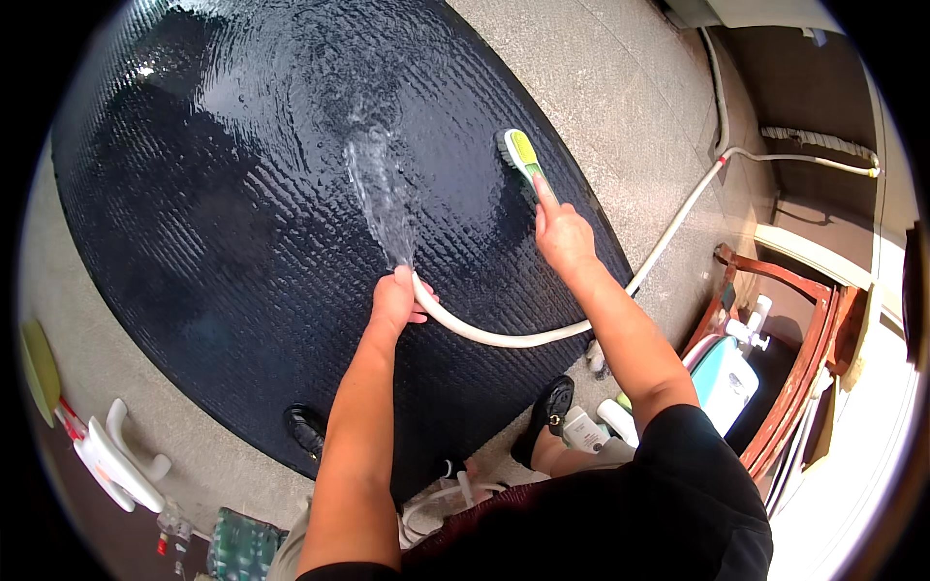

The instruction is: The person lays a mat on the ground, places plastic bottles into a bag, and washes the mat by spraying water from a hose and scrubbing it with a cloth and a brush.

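Observation:
My left hand [396, 299] grips the end of a white hose [501, 338], thumb near its mouth. Water [379, 196] sprays from it in a wide stream onto a dark ribbed mat [247, 290]. The mat's surface is wet and shiny, with ripples spreading at the far part. In my right hand [565, 236] is a green and white scrub brush [520, 149], held by its handle with the index finger stretched along it. The brush's dark bristles face left, over the mat's right side; whether they touch it I cannot tell.
The hose runs under my right arm to a wall pipe [719, 109] at the right. A worn red wooden frame [785, 269] stands there, with a turquoise container [719, 385] and bottles. White plastic items [116, 465] lie at the lower left. My black shoes [556, 407] are at the mat's near end.

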`<state>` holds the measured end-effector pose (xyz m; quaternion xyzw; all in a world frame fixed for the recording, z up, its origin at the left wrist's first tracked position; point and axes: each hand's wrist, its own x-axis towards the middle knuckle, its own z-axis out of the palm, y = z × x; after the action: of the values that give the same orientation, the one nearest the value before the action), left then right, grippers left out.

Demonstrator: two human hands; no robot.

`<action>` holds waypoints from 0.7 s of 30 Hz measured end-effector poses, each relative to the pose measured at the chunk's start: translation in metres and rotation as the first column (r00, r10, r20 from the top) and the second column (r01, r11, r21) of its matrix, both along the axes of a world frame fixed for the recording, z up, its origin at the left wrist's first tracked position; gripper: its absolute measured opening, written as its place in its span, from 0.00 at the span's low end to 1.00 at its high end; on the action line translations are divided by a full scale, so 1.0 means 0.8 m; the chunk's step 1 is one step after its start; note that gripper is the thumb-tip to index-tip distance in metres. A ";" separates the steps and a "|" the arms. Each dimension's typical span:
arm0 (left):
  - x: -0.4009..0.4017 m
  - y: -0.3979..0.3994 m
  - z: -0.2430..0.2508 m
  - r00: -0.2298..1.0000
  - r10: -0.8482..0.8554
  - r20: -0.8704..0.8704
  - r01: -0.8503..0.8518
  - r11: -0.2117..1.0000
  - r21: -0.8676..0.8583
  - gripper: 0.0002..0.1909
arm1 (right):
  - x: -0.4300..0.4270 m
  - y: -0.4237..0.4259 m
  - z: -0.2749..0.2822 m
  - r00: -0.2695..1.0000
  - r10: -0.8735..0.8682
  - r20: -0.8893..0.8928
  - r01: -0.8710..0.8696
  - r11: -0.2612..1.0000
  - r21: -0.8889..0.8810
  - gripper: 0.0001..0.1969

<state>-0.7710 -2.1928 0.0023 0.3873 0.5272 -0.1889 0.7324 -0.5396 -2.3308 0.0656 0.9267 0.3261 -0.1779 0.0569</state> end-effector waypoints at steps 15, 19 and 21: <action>0.003 -0.007 0.006 0.901 -0.434 -0.029 0.434 0.895 0.105 0.26 | -0.010 -0.025 -0.013 0.988 -0.151 0.007 0.152 0.988 -0.036 0.27; 0.006 -0.002 -0.001 0.968 -0.250 -0.025 0.248 0.967 -0.057 0.44 | 0.046 0.016 -0.024 0.989 -0.148 0.025 0.148 0.989 -0.010 0.26; 0.002 -0.006 0.001 0.978 -0.207 -0.012 0.206 0.978 -0.007 0.41 | 0.034 -0.002 -0.022 0.987 -0.159 -0.003 0.159 0.987 -0.020 0.27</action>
<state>-0.7692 -2.1973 0.0030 0.4367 0.4882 -0.2678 0.7065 -0.5127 -2.3323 0.0477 0.9488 0.2493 -0.1871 0.0511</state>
